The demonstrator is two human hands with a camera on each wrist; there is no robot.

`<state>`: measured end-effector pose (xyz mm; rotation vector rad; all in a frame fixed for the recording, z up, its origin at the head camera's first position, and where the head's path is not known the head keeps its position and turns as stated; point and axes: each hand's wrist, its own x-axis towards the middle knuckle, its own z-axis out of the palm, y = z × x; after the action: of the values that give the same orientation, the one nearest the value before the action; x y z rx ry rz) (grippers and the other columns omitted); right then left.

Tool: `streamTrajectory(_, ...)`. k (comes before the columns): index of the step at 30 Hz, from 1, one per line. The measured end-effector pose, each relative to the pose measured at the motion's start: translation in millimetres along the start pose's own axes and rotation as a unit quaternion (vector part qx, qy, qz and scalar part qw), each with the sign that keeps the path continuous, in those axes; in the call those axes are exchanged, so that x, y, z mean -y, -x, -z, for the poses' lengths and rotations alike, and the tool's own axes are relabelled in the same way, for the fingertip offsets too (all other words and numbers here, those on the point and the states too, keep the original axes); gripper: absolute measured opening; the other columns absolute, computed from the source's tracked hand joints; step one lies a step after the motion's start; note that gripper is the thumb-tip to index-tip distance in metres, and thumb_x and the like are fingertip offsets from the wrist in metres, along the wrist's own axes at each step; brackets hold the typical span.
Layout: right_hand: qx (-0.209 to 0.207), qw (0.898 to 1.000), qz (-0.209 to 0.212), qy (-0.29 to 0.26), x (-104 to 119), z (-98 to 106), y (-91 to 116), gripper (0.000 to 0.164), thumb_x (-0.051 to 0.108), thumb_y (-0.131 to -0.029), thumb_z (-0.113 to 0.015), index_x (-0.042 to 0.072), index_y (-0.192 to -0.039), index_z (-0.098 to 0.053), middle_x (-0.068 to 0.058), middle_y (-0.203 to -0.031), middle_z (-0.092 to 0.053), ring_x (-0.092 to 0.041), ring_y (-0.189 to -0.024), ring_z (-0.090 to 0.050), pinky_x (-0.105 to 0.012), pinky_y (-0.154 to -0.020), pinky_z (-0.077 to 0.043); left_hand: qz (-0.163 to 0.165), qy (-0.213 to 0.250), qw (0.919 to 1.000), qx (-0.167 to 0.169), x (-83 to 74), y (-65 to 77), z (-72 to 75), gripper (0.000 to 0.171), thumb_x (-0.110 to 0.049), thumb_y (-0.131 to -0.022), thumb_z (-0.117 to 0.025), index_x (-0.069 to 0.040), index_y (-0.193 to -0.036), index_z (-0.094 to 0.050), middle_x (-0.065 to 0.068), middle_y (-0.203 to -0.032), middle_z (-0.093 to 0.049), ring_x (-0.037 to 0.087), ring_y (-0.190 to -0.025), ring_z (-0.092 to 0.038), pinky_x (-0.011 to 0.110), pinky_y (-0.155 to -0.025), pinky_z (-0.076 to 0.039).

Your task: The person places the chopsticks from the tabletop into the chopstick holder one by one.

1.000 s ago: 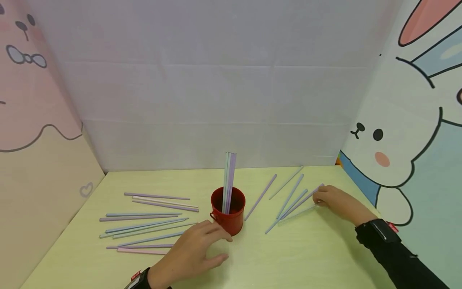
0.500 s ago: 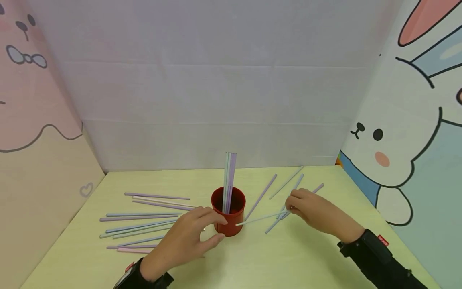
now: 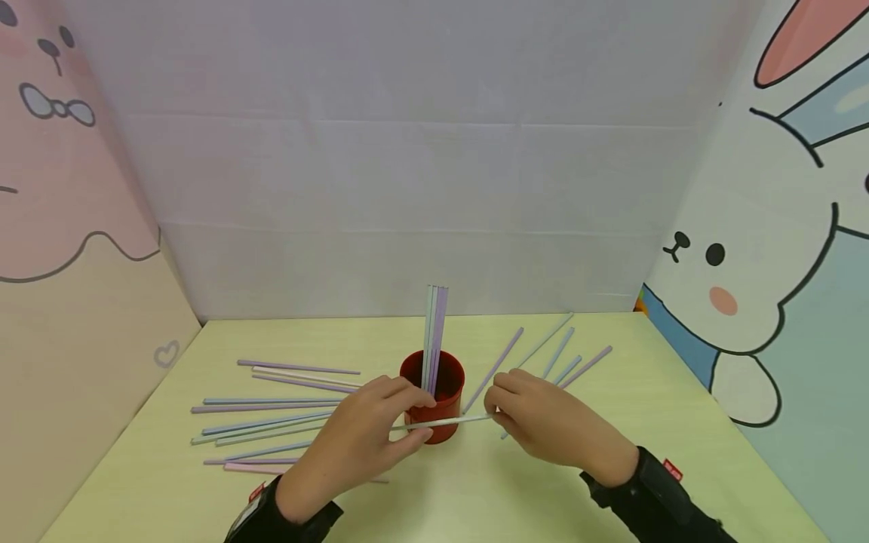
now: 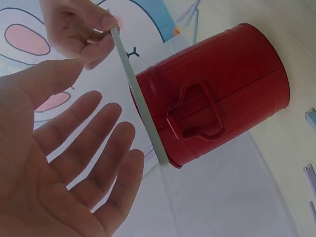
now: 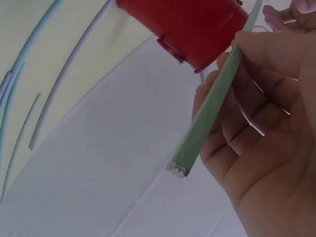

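Observation:
My right hand pinches a thin pale green stick, straw-like, near one end between thumb and fingers. The stick slants across in front of a small red bucket, which stands upright mid-table. At the stick's other end is my left hand, thumb and fingers spread apart. In the left wrist view, that end lies just beyond the left fingertips, overlapping the bucket's rim and side handle. Several upright pastel sticks in white-green and purple lean together inside the bucket.
Left of the bucket, several blue, green, purple and pink sticks lie roughly in rows, some hidden behind the left hand. More sticks lie slanted on the right. A pale wall backs the yellow table.
My right hand has picked up the pale green stick from the right-hand group and brought it leftward to the bucket. The left hand has shifted slightly up beside the bucket.

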<state>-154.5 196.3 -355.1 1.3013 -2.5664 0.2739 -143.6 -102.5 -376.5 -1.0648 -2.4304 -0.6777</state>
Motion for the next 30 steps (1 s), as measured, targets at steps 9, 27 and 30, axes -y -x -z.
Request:
streamTrajectory(9,-0.024,0.999,0.013,-0.021,25,-6,-25,0.016,0.002,-0.094,-0.078,0.013,-0.098,-0.067,0.006,-0.091,-0.057,-0.011,-0.085,-0.054,-0.021,-0.074,-0.049,0.000,-0.025,0.9997,0.001,-2.3,-2.2,-1.5,0.025,-0.023,-0.086,-0.090,-0.020,-0.105,-0.074,-0.013,-0.097,-0.067,0.005,-0.081,-0.051,0.018,-0.067,-0.046)
streamTrajectory(27,-0.047,0.998,0.021,-0.043,40,-13,-46,0.016,0.004,-0.095,-0.078,0.013,-0.094,-0.065,0.007,-0.088,-0.056,-0.009,-0.081,-0.049,-0.021,-0.074,-0.048,0.005,-0.006,0.9999,0.009,-1.5,-3.9,-3.6,0.018,-0.014,-0.086,-0.090,-0.020,-0.092,-0.075,-0.013,-0.084,-0.065,0.007,-0.079,-0.058,0.017,-0.066,-0.049)
streamTrajectory(30,-0.046,0.998,0.011,-0.052,39,-12,-47,0.016,0.005,-0.094,-0.080,0.013,-0.095,-0.067,0.006,-0.089,-0.057,-0.010,-0.081,-0.050,-0.021,-0.074,-0.049,0.009,-0.005,0.9999,0.012,-0.8,-3.9,-4.2,0.017,-0.014,-0.087,-0.090,-0.020,-0.091,-0.074,-0.013,-0.084,-0.065,0.007,-0.079,-0.060,0.016,-0.067,-0.050)
